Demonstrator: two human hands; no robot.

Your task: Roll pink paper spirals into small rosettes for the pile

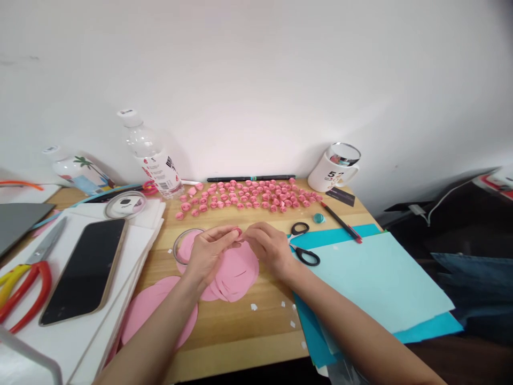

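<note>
Left hand (pixel 208 251) and right hand (pixel 269 248) meet fingertip to fingertip, both pinched closed on one small pink paper roll (pixel 238 231), held just above the cut pink paper circles (pixel 236 270) on the wooden table (pixel 240 331). Finished pink rolls (pixel 252 195) lie in rows further back, well apart from the hands. Black-handled scissors (pixel 304 243) sit just beside the right wrist. Risk noted: if either pinch slackens, the coil would likely spring loose; a wrist sweep could knock the scissors
</note>
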